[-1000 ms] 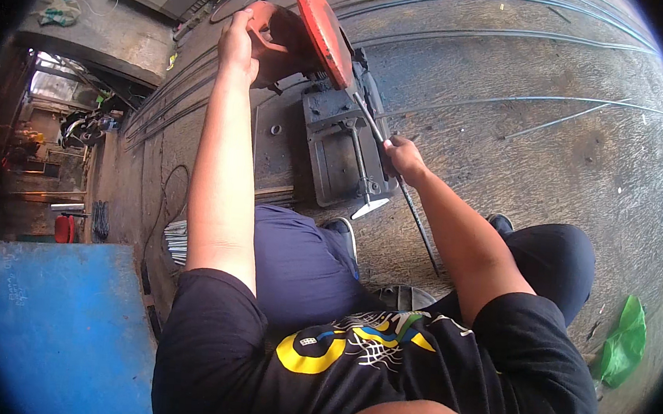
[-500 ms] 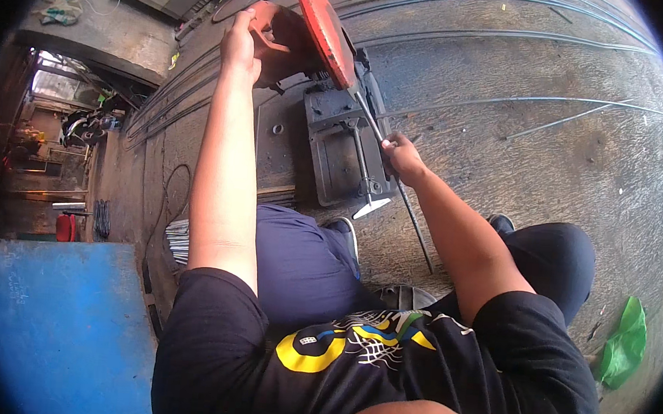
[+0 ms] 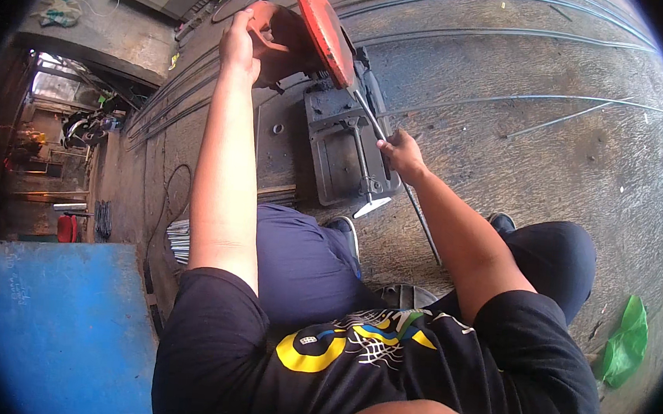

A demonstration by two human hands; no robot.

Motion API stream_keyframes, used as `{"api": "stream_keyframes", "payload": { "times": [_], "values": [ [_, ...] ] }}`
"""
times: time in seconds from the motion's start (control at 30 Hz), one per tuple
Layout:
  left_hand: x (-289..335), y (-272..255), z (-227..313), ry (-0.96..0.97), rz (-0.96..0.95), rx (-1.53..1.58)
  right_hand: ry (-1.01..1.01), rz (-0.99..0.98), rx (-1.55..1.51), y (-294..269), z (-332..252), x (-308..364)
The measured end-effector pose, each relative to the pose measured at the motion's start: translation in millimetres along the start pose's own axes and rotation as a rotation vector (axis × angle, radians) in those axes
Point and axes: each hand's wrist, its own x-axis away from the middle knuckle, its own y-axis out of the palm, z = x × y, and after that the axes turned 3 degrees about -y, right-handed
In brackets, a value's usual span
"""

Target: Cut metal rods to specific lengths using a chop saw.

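A cut-off saw with a red blade guard (image 3: 326,37) and a dark metal base (image 3: 318,145) stands on the floor in front of me. My left hand (image 3: 239,48) is closed on the red saw body at its left side; the far fingers are partly hidden. My right hand (image 3: 403,155) grips a thin metal rod (image 3: 425,228), which slants from the guard's lower end down toward my right leg. Below the rod, the saw's clamp screw (image 3: 359,156) ends in a white handle (image 3: 372,207). The rod's upper end is hard to tell from the saw parts.
Long metal rods (image 3: 501,35) stretch across the floor beyond the saw. A bundle of short cut rods (image 3: 178,240) lies left of my leg. A blue panel (image 3: 58,318) fills the lower left, and a green plastic bag (image 3: 624,343) lies at right. A small ring (image 3: 278,129) sits by the base.
My right hand has shifted slightly left and up with the rod, whose lower end has swung a little to the right. My left hand stays on the saw.
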Motion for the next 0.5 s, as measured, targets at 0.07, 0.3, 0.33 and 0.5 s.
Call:
{"api": "stream_keyframes", "payload": {
  "times": [0.07, 0.3, 0.33, 0.5],
  "values": [
    [-0.3, -0.5, 0.1, -0.003, 0.004, -0.01, 0.031, -0.037, -0.035, -2.9, -1.4, -0.6],
    [-1.1, -2.8, 1.5, -0.012, -0.044, -0.031, 0.082, -0.141, -0.154, -7.2, 0.4, -0.1],
    [-0.6, -2.1, 1.7, -0.012, -0.044, -0.032, 0.087, -0.144, -0.157, -7.5, 1.2, -0.4],
    [3.1, 1.5, 3.1, -0.016, -0.028, 0.001, 0.108, -0.188, -0.119, -9.0, 5.2, -3.3]
  ]
}}
